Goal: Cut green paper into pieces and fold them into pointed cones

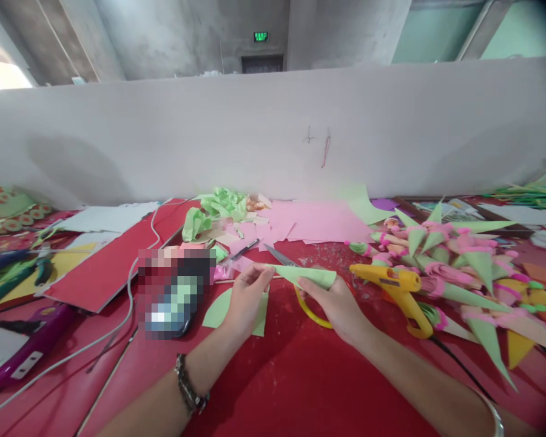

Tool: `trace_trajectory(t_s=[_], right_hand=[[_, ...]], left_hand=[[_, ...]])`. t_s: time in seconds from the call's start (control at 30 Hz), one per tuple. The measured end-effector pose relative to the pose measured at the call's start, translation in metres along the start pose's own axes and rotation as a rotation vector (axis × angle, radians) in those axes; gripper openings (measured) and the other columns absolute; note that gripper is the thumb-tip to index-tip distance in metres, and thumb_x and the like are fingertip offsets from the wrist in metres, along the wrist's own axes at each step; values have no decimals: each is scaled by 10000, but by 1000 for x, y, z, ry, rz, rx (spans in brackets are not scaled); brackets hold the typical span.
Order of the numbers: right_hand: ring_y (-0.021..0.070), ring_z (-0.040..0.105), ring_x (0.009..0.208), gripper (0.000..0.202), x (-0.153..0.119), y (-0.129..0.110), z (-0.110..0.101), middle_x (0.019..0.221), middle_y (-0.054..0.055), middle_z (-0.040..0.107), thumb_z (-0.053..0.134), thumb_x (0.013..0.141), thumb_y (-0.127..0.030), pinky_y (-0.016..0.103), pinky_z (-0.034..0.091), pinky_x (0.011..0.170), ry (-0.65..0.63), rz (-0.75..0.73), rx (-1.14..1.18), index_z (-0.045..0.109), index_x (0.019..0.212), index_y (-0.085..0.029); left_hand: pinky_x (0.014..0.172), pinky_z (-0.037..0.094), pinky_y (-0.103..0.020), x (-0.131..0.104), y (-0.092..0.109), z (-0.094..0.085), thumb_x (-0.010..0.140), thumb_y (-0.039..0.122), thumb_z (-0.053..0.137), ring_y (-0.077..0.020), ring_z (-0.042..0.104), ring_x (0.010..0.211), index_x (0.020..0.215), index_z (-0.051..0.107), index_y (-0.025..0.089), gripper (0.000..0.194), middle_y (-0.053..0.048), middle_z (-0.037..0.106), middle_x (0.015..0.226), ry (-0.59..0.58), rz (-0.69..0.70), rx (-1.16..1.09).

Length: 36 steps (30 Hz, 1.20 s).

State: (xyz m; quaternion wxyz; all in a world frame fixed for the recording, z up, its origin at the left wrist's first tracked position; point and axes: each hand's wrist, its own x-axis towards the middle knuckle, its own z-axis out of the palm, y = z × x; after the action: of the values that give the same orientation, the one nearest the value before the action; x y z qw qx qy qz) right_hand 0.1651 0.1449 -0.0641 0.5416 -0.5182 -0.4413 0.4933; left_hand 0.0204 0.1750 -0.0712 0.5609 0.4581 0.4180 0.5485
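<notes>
Left hand (246,297) pinching the tip, right hand (335,300) gripping the wide end of a green paper cone (310,275) above the scissors (310,314) on the red table (273,382); probably light, creases easily, best held lightly at the overlap.

Grey wall (186,36) behind white partition (209,133)

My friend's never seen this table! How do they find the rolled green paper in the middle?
Find the big red table, then its middle. There, a bare left hand and a bare right hand hold a pale green pointed paper roll. It's held up, unlike the flat green paper piece lying nearby or the pink-and-green paper cones piled on the right.
</notes>
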Motion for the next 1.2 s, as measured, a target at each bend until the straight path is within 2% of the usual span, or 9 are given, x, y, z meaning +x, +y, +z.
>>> trace_trajectory(t_s=[0.2, 0.37, 0.57, 0.83, 1.03, 1.1, 1.2], right_hand=[[114, 563, 566, 167, 3, 7, -2, 570, -15, 610, 668, 639, -339, 229, 449, 561, 13, -65, -8, 623, 631, -178], [108, 567, 568, 151, 4, 10, -4, 577, -20, 611, 662, 660, -329, 218, 457, 558, 7, -96, -11, 630, 660, -182], [99, 557, 575, 151, 4, 10, -5, 581, -28, 594, 651, 681, -331, 210, 456, 567, -14, -128, -29, 625, 684, -182], [118, 566, 573, 197, 4, 9, -4, 568, -7, 604, 657, 660, -359, 233, 463, 565, 26, -78, -29, 635, 634, -165], [120, 569, 574, 192, 4, 7, -3, 569, -4, 609, 671, 637, -356, 233, 465, 566, 51, -69, -18, 645, 647, -166], [117, 561, 563, 191, 4, 6, -2, 559, -6, 602, 669, 633, -355, 231, 458, 555, 50, -61, -15, 637, 632, -167], [105, 532, 538, 187, 2, 5, -1, 546, -19, 581, 660, 635, -356, 225, 438, 534, 10, -61, -18, 629, 634, -172]], left_hand=[[472, 261, -184, -3, 3, 3, 618, 322, 664, -44, 298, 469, 612, 526, 155, 217, 74, 400, 523, 5, -44, -124], [465, 266, -180, -2, 1, 3, 578, 319, 705, -33, 309, 459, 639, 555, 153, 232, 75, 439, 549, 1, -86, -186], [471, 291, -167, 0, -3, 1, 603, 329, 705, -33, 315, 458, 646, 565, 154, 229, 85, 409, 511, -1, -99, -239], [482, 310, -158, -2, -4, 2, 622, 284, 691, -34, 324, 467, 653, 514, 167, 214, 88, 402, 535, 0, -114, -291], [457, 281, -165, -4, 0, 3, 692, 317, 623, -43, 282, 448, 560, 441, 166, 271, 87, 332, 486, -8, -94, -276], [461, 291, -173, -5, -1, 3, 713, 338, 587, -46, 306, 450, 564, 455, 165, 264, 74, 374, 501, -18, -79, -250], [504, 334, -193, -7, -5, 4, 722, 397, 553, -62, 382, 481, 586, 503, 161, 277, 43, 469, 534, -103, -40, -117]])
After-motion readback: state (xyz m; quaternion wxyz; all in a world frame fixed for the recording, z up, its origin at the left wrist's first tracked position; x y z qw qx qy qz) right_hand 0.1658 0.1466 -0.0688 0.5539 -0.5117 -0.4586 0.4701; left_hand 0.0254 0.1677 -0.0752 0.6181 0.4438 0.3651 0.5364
